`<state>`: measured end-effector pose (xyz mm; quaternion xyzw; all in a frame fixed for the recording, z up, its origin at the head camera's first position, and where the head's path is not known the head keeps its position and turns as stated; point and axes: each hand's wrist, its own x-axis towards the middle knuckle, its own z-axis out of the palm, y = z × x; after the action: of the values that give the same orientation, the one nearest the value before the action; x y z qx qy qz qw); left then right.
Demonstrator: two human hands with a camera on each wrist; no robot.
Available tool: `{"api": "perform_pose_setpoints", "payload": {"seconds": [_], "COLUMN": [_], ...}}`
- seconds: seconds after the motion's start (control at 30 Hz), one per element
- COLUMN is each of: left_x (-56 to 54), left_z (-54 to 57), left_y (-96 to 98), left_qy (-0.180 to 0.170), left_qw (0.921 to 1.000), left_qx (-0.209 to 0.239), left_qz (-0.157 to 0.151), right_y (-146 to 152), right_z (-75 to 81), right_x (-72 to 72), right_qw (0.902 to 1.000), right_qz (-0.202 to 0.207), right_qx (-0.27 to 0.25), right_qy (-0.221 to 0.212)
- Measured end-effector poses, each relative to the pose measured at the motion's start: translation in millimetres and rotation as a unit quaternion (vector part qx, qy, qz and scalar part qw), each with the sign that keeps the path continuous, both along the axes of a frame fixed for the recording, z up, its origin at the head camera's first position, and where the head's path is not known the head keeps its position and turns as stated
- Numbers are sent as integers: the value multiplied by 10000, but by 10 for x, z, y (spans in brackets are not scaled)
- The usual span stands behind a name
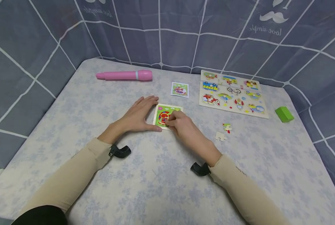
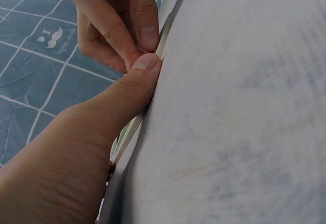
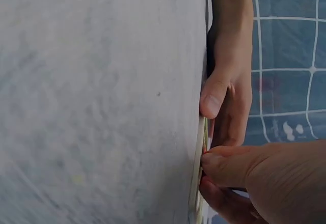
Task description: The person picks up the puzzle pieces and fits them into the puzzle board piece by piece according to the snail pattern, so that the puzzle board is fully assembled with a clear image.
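Note:
A small square jigsaw puzzle (image 1: 159, 120) with a pale wooden frame and a green and red picture lies flat on the table. My left hand (image 1: 140, 115) rests at its left side, fingers stretched out past the upper corner and thumb against the near edge. Over the puzzle's lower right part, my right hand (image 1: 184, 126) has thumb and index finger pinched together on a puzzle piece, mostly hidden by the fingertips. In the left wrist view the right fingertips (image 2: 147, 38) meet the puzzle right beside the left thumb (image 2: 145, 63).
Two loose puzzle pieces, one printed (image 1: 227, 127) and one plain (image 1: 220, 136), lie right of my right hand. Farther back are a picture card (image 1: 179, 90), a vehicle puzzle board (image 1: 232, 107), a pink cylindrical object (image 1: 119, 75) and a green block (image 1: 284, 114). A grid-patterned curtain (image 1: 178, 47) borders the table (image 1: 153, 181).

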<state>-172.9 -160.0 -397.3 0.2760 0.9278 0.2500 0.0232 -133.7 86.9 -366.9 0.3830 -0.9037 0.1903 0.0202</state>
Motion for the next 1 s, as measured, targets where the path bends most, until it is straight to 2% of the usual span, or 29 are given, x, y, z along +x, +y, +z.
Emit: {"api": "perform_pose_setpoints", "payload": {"seconds": [0.1,0.2,0.4,0.5,0.83,1.0], "left_x": [2,5,-13,-18,-26,-18], "left_z": [-14,-44,-49,-26,-11,-13], "left_y": [1,1,24,26,29,30], "left_qy": [-21,-16,5,-13,-44,-61], "left_qw": [10000,10000,10000,9999,9999,9999], "left_qx": [-27,-36,-67,-109,-116,-108], "left_qz": [5,28,15,28,69,71], "right_y": [27,88,356,560,1256,1531], "right_z": [-43,-90,-73,-35,-21,18], "right_x": [7,6,-17,-35,37,95], "right_qw": [9998,9978,9837,9777,9613,9480], "right_qz": [-48,-209,-1051,-1454,-2162,-2712], "right_qx": [-182,-577,-1333,-1399,-1709,-1650], "right_qy": [-31,-247,-596,-589,-77,-216]}}
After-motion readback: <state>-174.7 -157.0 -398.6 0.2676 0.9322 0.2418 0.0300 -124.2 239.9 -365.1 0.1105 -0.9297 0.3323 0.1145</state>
